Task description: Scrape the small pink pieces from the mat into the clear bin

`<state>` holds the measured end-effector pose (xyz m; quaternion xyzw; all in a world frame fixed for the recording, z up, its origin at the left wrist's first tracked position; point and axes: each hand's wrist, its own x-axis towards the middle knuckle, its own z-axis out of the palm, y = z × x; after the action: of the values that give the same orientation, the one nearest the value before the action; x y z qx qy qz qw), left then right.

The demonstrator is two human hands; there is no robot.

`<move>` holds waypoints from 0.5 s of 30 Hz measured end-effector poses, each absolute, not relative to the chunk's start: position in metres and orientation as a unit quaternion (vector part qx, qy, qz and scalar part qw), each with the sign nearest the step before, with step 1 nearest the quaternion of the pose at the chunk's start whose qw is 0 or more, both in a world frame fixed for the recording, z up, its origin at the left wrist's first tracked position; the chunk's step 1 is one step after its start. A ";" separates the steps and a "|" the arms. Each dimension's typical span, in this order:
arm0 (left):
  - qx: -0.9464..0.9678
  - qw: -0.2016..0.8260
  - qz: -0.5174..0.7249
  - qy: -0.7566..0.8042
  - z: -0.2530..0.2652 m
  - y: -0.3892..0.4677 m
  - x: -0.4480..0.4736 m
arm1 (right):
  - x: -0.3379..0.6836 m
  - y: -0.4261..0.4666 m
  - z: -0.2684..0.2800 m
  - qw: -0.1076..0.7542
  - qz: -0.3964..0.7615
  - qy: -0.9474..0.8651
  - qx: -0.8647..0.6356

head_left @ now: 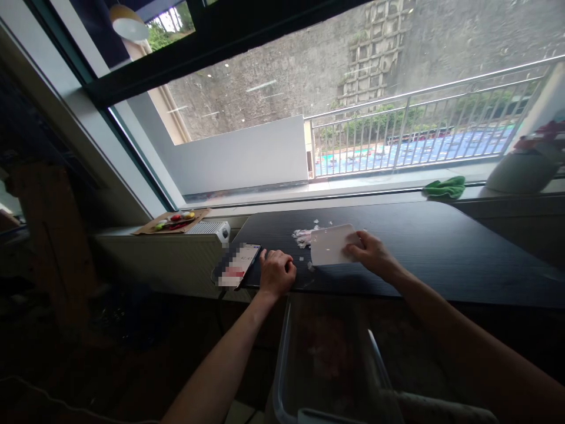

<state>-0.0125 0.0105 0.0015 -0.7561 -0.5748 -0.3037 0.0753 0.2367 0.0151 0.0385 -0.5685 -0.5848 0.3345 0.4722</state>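
A thin, pale rectangular sheet (331,244) is pinched at its right end by my right hand (369,252). It is held tilted low over the dark table, with small bits on its face. White crumpled scraps (302,237) lie at its left edge, and a few smaller ones are scattered nearby. Loosely closed, my left hand (277,272) rests at the table's front edge, with nothing showing in it. Its outer fingers are beside a phone (248,259) with a lit, partly blurred screen. The underside of that hand is hidden.
Below the dark table (424,253) stands a clear plastic bin (282,359) with contents too dark to name. A radiator (163,253) at left carries cardboard with colourful items (176,219). A green cloth (445,187) and a pale vase-like pot (518,171) sit on the sill.
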 end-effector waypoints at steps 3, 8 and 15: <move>-0.757 0.077 -0.304 -0.573 0.002 0.011 -0.012 | 0.243 0.015 0.038 0.464 0.321 -0.579 -0.589; -0.757 0.078 -0.307 -0.572 0.001 0.011 -0.013 | 0.243 0.014 0.040 0.480 0.351 -0.559 -0.578; -0.757 0.074 -0.301 -0.575 0.002 0.010 -0.012 | 0.232 0.016 0.038 0.470 0.350 -0.575 -0.571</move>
<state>-0.0124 0.0100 0.0018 -0.7572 -0.5750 -0.3010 0.0736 0.2318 0.0165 0.0375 -0.5713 -0.5750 0.3500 0.4695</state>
